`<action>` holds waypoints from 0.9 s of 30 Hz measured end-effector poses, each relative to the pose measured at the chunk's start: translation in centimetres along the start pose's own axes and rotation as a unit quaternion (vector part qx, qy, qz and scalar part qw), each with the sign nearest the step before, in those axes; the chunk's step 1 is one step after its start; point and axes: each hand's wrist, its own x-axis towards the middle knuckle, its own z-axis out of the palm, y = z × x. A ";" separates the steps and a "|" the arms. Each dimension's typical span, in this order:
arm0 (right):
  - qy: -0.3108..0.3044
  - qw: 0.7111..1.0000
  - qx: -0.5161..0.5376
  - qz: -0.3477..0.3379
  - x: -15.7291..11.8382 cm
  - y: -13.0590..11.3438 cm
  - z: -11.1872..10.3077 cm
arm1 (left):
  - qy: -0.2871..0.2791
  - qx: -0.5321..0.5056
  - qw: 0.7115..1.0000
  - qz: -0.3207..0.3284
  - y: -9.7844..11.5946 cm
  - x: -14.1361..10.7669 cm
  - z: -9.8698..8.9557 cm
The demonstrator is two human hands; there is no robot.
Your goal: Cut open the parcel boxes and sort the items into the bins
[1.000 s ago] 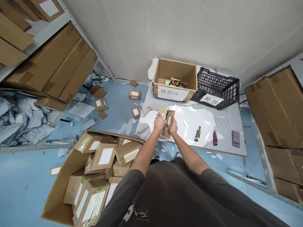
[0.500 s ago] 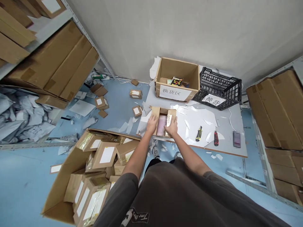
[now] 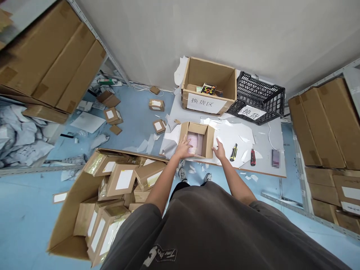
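Observation:
A small cardboard box (image 3: 209, 141) stands with its flaps open on the white table (image 3: 270, 167), near the front edge. Inside it lies something pale pink and rounded (image 3: 192, 141). My left hand (image 3: 183, 147) reaches over the box's left side, fingers spread, its fingertips at the pink contents. At the right flap is my right hand (image 3: 219, 150), thumb and fingers apart, the thumb near or against the cardboard. A yellow-black cutter (image 3: 233, 152) and a red-black cutter (image 3: 253, 157) lie to the right.
Behind the small box stand a larger labelled carton (image 3: 206, 104) and a black crate (image 3: 261, 98). Paper scraps lie on the table. A big carton (image 3: 66, 225) of parcels is at the lower left; shelves with boxes flank both sides. A phone-like object (image 3: 275, 158) lies far right.
The small box's right flap has swung outward, opening the top wider. My right hand has moved right, off the inner edge, and my left hand has shifted over the contents. The camera view has shifted slightly.

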 end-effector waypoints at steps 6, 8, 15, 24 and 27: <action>0.181 0.971 -0.094 -0.123 -0.9 -3.2 1.2 | -0.012 -0.006 1.000 -0.010 0.3 0.0 0.2; 0.148 0.961 -0.086 -0.216 -1.1 -5.6 2.7 | -0.002 -0.015 1.000 -0.020 0.8 0.0 0.7; -0.139 0.945 -0.094 -0.281 -1.5 -12.0 9.1 | 0.038 -0.054 0.996 -0.057 1.7 -0.3 2.5; -0.101 0.977 -0.129 -0.134 -0.2 -9.9 9.2 | 0.032 -0.031 0.997 -0.058 3.0 -0.9 1.3; -0.028 0.980 -0.122 -0.153 0.1 -8.1 7.1 | 0.030 -0.012 0.997 -0.077 4.0 -1.2 0.9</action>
